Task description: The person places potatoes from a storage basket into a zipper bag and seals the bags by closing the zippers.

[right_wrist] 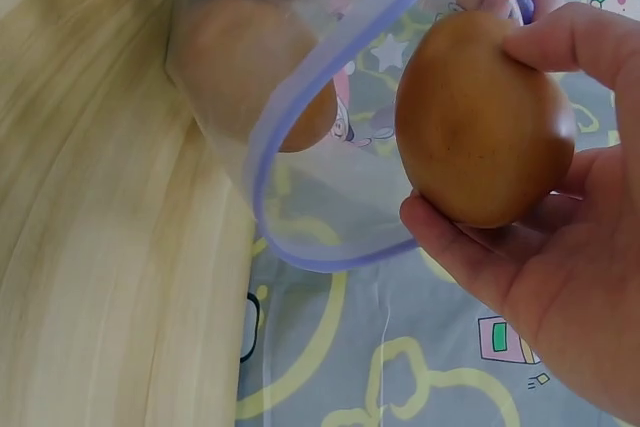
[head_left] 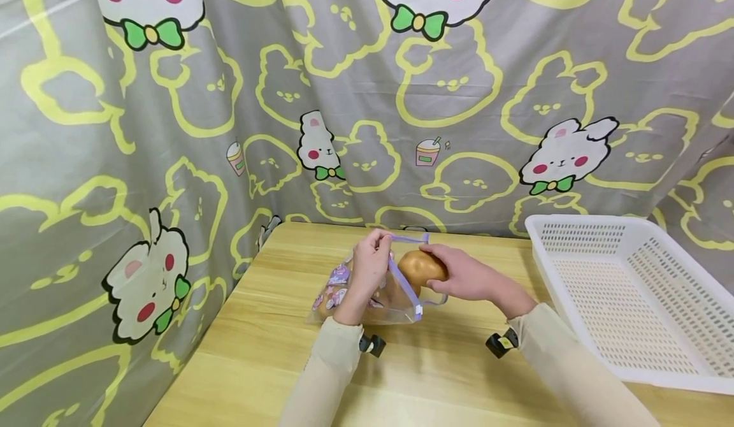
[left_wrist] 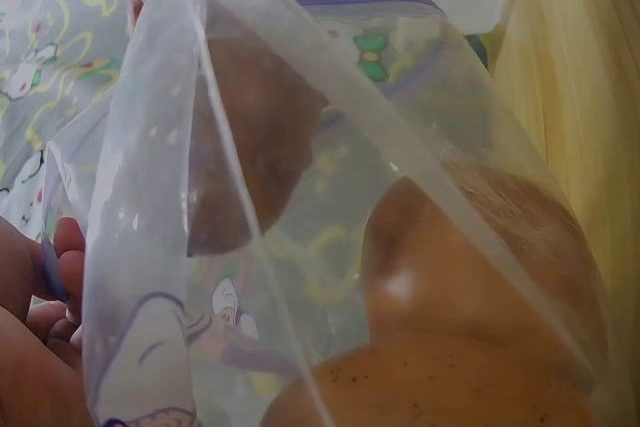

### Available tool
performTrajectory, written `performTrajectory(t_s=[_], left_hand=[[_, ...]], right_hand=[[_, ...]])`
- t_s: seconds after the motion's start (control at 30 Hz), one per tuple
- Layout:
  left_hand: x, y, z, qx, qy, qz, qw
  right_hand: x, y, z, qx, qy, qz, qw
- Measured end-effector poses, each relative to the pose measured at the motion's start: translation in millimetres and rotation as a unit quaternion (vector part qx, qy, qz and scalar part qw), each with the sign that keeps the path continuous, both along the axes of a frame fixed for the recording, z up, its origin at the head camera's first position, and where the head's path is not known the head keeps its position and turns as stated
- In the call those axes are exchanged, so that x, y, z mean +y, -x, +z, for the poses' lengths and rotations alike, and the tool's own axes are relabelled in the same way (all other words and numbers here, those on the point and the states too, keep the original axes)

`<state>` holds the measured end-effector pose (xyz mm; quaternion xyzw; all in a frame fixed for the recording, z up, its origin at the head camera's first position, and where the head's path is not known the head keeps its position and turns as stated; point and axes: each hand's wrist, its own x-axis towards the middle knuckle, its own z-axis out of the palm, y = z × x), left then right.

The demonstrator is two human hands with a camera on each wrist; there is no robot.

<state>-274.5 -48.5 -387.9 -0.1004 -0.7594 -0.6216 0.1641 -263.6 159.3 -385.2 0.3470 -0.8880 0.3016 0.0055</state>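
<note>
A clear zip bag (head_left: 338,294) with a purple rim and cartoon prints lies on the wooden table, its mouth facing right. My left hand (head_left: 369,262) pinches the upper rim of the bag and holds the mouth apart. My right hand (head_left: 469,275) grips a glossy brown bun (right_wrist: 482,122) between thumb and fingers, right at the bag's mouth. Inside the bag are more brown buns (right_wrist: 240,72); in the left wrist view, one speckled bun (left_wrist: 430,387) shows dark dots through the plastic.
A white perforated plastic basket (head_left: 633,312) stands to the right on the wooden table (head_left: 241,344). Behind and to the left hangs a grey curtain (head_left: 355,95) with yellow outlines and rabbit prints. Black wrist mounts show beneath both wrists.
</note>
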Motion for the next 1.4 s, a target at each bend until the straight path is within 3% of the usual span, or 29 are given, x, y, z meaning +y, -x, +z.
performTrajectory(t_s=[0.3, 0.87, 1.13, 1.4], left_hand=[[1, -1.8, 0.6, -0.005, 0.005, -0.004, 1.0], [0, -2.0, 1.2, 0.005, 0.01, -0.004, 0.9999], [0, -2.0, 1.5, -0.001, 0.009, -0.001, 1.0], [0, -1.4, 0.2, -0.009, 0.012, 0.001, 0.9999]], right_hand=[[-6, 4.7, -1.7, -0.025, 0.001, -0.013, 1.0], [-14, 14.5, -13.4, -0.037, 0.056, -0.016, 0.998], [-15, 15.0, -11.6, -0.005, 0.023, -0.048, 0.999], [-16, 15.3, -14.3, 0.025, 0.039, -0.042, 0.998]])
